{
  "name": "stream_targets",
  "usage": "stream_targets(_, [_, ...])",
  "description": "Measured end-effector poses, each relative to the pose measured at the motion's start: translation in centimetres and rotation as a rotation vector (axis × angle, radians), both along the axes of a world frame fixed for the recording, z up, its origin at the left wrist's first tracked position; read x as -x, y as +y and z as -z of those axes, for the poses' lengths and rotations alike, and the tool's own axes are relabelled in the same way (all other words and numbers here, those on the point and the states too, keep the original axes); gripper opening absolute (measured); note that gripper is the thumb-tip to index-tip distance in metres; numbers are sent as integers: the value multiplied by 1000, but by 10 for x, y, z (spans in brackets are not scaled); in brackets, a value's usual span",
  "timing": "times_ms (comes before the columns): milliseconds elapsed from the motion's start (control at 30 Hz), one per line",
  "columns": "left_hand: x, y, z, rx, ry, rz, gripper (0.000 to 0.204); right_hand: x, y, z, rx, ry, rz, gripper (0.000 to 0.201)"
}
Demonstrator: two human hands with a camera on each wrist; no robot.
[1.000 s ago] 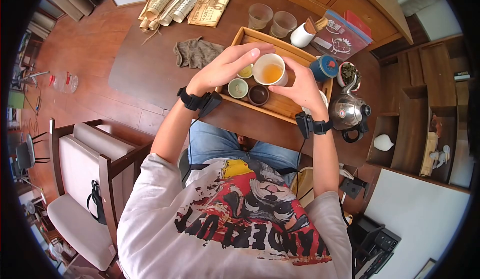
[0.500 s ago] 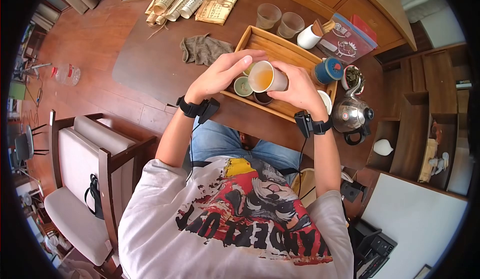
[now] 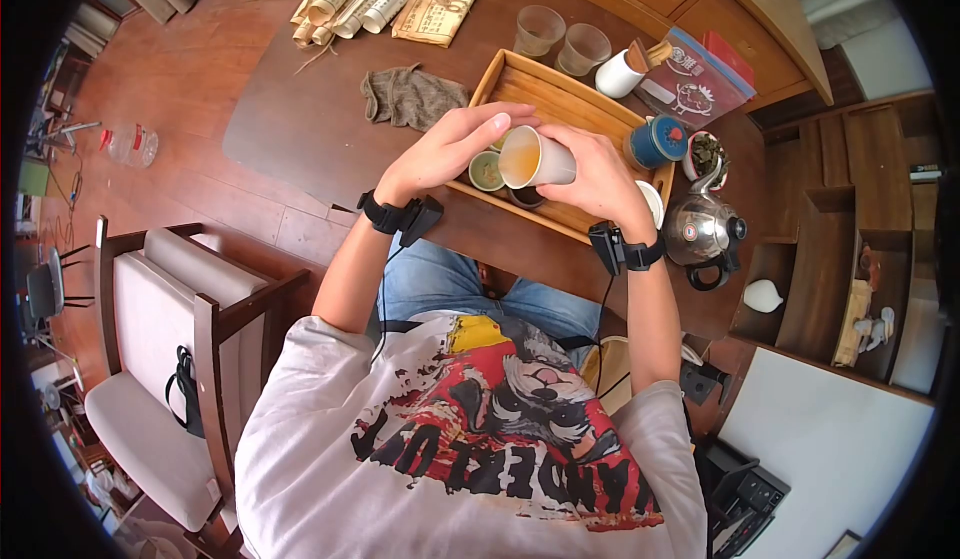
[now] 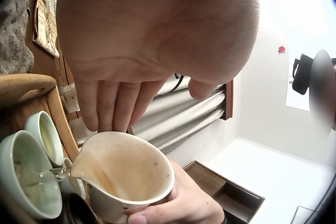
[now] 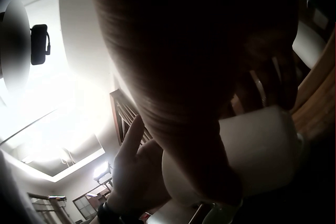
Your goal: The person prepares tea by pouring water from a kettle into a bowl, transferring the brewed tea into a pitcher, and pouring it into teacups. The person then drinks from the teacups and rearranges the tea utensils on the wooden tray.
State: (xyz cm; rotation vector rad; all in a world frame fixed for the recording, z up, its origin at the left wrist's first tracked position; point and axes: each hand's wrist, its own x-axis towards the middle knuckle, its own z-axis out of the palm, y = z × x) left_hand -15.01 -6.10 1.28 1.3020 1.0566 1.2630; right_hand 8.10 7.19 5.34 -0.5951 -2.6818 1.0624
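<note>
My right hand (image 3: pixel 605 184) grips a white tea pitcher (image 3: pixel 552 162), fingers and thumb around its side. The pitcher tilts to the left with amber tea inside. In the left wrist view a thin stream runs from its spout (image 4: pixel 77 170) into a pale green cup (image 4: pixel 13 150). My left hand (image 3: pixel 440 154) is beside and above the pitcher, its fingers straight; in the left wrist view the fingertips (image 4: pixel 121 124) overlap the far rim. A second green cup (image 4: pixel 41 124) stands close by. A dark cup (image 3: pixel 525 198) is mostly hidden beneath the pitcher.
The cups stand in a wooden tray (image 3: pixel 570 104). A blue canister (image 3: pixel 655 142), a steel kettle (image 3: pixel 705 227) and a bowl of leaves (image 3: pixel 708 149) are at the right. Behind stand two glasses (image 3: pixel 540 31) and a white tool holder (image 3: pixel 618 76). A brown cloth (image 3: pixel 415 97) lies at left.
The pitcher, nearly upright a second ago, has tipped leftward in my right hand toward the green cup. My left hand stays beside it.
</note>
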Motion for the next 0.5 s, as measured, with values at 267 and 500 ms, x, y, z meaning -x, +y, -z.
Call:
stream_targets(267, [1, 0, 3, -7, 2, 4, 64, -1, 0, 3, -14, -7, 7, 66])
stream_targets(500, [1, -1, 0, -4, 30, 6, 64, -1, -1, 2, -12, -25, 13, 67])
